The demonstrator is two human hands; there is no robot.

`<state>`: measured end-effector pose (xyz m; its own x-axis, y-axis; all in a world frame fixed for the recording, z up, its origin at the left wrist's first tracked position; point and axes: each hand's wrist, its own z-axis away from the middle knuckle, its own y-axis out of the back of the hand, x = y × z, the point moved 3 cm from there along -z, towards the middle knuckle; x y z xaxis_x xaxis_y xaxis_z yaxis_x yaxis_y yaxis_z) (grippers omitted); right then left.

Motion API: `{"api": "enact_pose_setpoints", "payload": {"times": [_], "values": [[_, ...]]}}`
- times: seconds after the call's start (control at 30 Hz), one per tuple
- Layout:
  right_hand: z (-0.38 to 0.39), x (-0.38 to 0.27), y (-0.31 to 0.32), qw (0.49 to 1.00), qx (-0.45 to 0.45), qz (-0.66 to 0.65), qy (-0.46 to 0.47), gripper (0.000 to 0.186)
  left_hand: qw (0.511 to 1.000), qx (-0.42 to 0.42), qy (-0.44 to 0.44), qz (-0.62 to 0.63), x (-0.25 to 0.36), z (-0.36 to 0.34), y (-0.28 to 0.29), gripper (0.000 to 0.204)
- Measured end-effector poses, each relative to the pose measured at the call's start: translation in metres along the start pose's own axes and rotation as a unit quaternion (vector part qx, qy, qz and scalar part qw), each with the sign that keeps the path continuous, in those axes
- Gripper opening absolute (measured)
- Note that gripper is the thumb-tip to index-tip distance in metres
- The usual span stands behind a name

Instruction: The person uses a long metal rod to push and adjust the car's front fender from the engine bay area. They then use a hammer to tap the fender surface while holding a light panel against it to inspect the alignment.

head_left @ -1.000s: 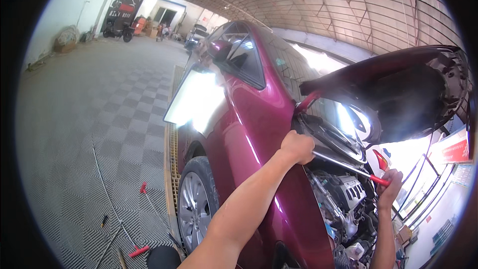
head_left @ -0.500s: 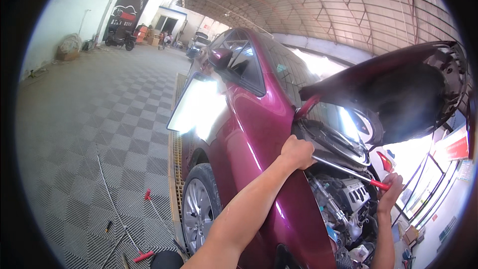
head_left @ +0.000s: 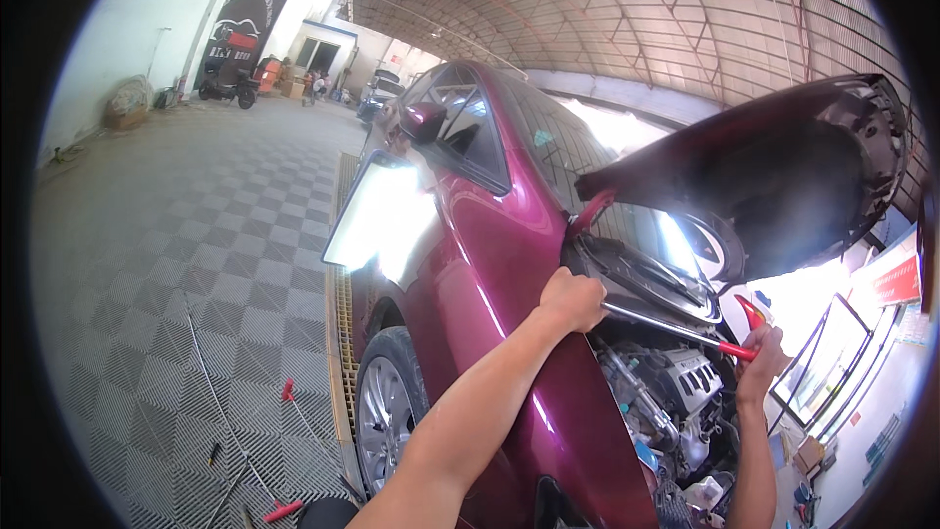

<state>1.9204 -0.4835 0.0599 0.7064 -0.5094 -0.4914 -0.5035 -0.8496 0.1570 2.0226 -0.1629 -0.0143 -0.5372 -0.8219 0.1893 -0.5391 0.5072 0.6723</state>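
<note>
A: What is being worked on at this moment?

B: A long metal rod point(head_left: 666, 325) with a red handle is being held across the open engine bay point(head_left: 676, 402), right of the frame's centre. The left hand point(head_left: 571, 300) is closed in a fist around the rod's bare end, right at the top edge of the maroon fender point(head_left: 509, 264). The right hand point(head_left: 762, 362) is wrapped around the red-handled end, further right, under the raised hood point(head_left: 774, 176). The hands are kept well apart, one at each end.

A: Which step would this be judged to be?

B: It is judged that the rod is being positioned or levered against the inner edge of the fender; the tip itself is hidden by the left fist, so the exact contact point cannot be told.

A: What would the next move call for?

B: Steady pressure from the handle end would probably be needed, with the left fist kept as a guide against the panel so that the paint is not marked.

A: What else is seen?

B: More rods point(head_left: 211, 372) with red handles are laid on the checkered floor point(head_left: 166, 264) at lower left, beside the front wheel point(head_left: 384, 421). A bright lamp panel point(head_left: 377, 220) is stood against the car's side.
</note>
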Motion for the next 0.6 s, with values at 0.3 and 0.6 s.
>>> {"api": "enact_pose_setpoints", "payload": {"times": [0.3, 0.6], "values": [[-0.017, 0.007, 0.006, 0.999, 0.02, 0.016, 0.022, 0.061, 1.0, 0.006, 0.019, 0.011, 0.005, -0.006, -0.006, 0.026], [0.002, 0.008, 0.007, 1.0, 0.011, -0.01, -0.004, 0.054, 0.998, -0.038, 0.024, -0.032, 0.002, -0.002, -0.005, 0.026]]}}
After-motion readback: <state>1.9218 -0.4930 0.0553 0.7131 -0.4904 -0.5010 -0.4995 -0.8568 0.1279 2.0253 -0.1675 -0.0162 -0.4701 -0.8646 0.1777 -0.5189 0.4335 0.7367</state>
